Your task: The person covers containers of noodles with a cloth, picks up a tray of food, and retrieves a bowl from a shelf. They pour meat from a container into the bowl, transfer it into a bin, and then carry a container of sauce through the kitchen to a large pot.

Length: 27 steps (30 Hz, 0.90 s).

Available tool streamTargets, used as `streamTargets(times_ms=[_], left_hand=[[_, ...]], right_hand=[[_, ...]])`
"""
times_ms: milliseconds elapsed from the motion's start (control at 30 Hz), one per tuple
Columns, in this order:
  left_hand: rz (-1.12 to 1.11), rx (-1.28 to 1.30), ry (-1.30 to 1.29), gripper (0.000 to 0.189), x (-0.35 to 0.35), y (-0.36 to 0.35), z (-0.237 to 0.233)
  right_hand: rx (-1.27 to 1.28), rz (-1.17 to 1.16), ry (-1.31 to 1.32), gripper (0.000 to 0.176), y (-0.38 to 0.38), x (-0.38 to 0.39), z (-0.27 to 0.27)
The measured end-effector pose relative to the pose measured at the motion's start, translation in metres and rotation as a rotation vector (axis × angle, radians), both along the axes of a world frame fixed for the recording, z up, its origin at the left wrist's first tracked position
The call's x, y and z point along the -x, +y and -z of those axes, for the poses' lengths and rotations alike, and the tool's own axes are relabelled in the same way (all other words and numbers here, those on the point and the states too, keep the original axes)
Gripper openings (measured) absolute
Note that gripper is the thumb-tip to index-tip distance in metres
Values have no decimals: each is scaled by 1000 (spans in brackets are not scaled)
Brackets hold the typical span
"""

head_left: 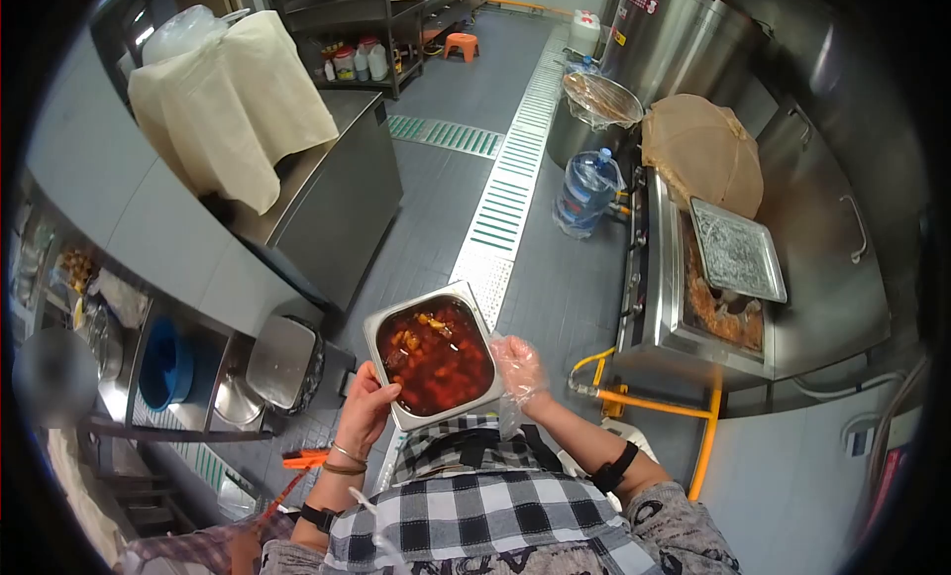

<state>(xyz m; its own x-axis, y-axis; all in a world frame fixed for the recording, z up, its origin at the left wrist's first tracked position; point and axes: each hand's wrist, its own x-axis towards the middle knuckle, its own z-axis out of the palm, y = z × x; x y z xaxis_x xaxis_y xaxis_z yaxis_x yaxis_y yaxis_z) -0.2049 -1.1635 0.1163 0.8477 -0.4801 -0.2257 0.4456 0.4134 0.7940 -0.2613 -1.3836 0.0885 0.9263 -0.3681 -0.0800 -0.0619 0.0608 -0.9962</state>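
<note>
A square stainless steel pan [411, 303] is held level in front of my checked apron. Dark red liquid with reddish and yellowish chunks [436, 355] fills much of it. My left hand [365, 409], bare, grips the near left side, thumb over the rim and the other fingers mostly hidden beneath. On the right side, my right hand [520, 370] wears a clear plastic glove and holds the pan's edge; its fingertips are partly hidden.
To the right, a steel cooking unit [644, 308] has yellow gas pipes [659, 402]. A water bottle [588, 189] stands on the floor beside the drain grating [500, 213]. At left are a steel counter [337, 218] and a shelf with a blue basin [165, 362]. Another person is at far left.
</note>
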Motion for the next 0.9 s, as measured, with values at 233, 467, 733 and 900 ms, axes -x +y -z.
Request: streamTargets(times_ms=[233, 467, 733, 900], left_hand=[[29, 22, -34, 24, -139, -64, 22], [136, 36, -54, 24, -301, -111, 56], [200, -22, -39, 21, -456, -177, 62], [256, -18, -43, 21, -542, -225, 68]], right_hand=[[40, 69, -27, 26, -65, -135, 31], [43, 141, -34, 18, -106, -274, 73], [55, 303, -80, 26, -158, -413, 62], [52, 340, -71, 28, -209, -500, 80]])
